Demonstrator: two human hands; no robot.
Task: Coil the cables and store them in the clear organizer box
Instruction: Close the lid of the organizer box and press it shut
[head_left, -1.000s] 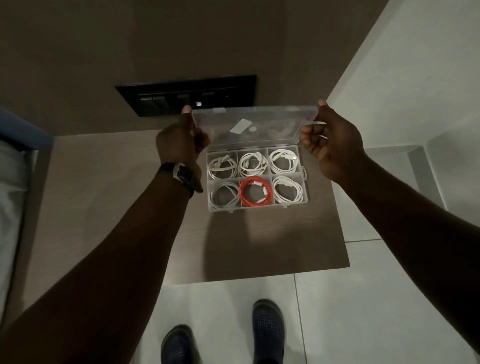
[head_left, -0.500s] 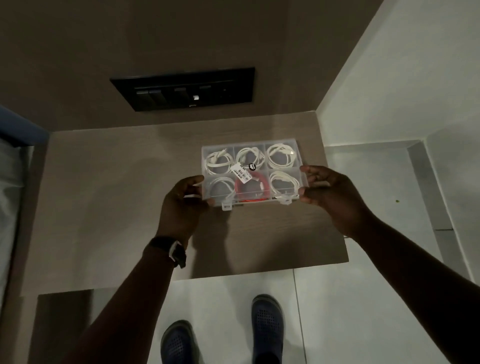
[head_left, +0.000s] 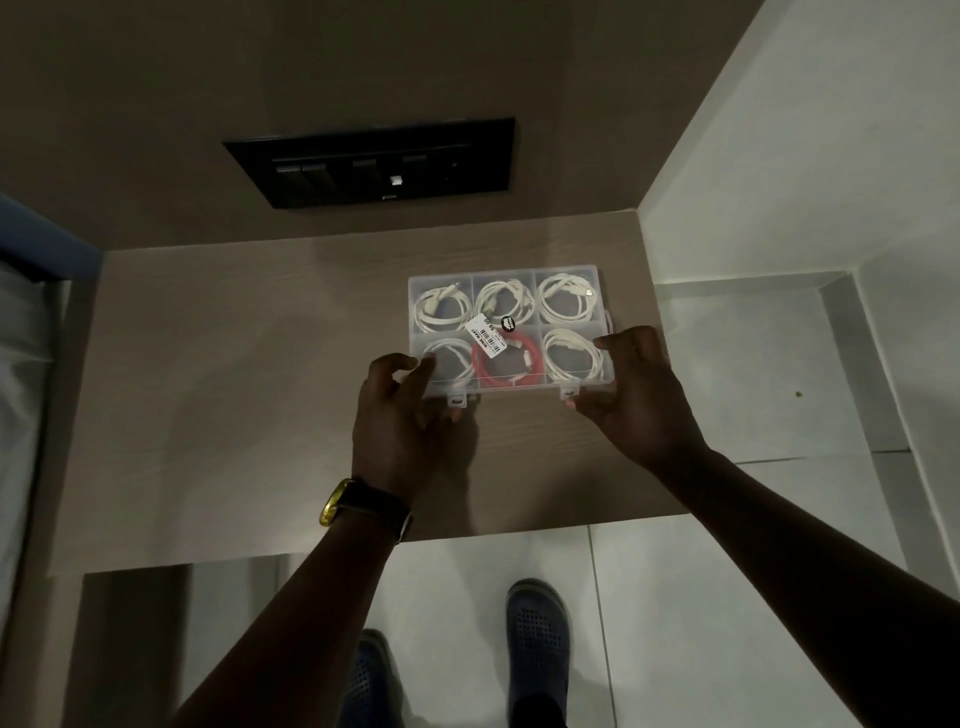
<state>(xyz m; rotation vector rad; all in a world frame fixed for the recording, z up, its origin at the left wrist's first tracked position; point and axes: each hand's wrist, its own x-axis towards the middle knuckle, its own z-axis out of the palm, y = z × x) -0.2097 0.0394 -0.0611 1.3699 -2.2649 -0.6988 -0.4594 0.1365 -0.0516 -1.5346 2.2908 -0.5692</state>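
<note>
The clear organizer box (head_left: 537, 332) lies on the wooden tabletop (head_left: 234, 395) with its lid down. Through the lid I see a coiled red cable (head_left: 501, 366) in the front middle compartment and coiled white cables (head_left: 566, 301) in the other compartments. A price label (head_left: 487, 335) is stuck on the lid. My left hand (head_left: 397, 415) pinches the box's front left corner, index finger on the lid and thumb at the left latch. My right hand (head_left: 641, 397) pinches the front right corner in the same way, with its thumb by the right latch.
A black switch panel (head_left: 374, 163) is set in the wall behind the table. A white wall (head_left: 805, 156) stands close on the right of the box. A bed edge (head_left: 26, 332) lies at the far left. Below the table's front edge are tiled floor and my blue shoes (head_left: 537, 629).
The lid, held up open a second ago, has come down onto the box. Both hands have moved from the lid's far corners to the front edge by the latches.
</note>
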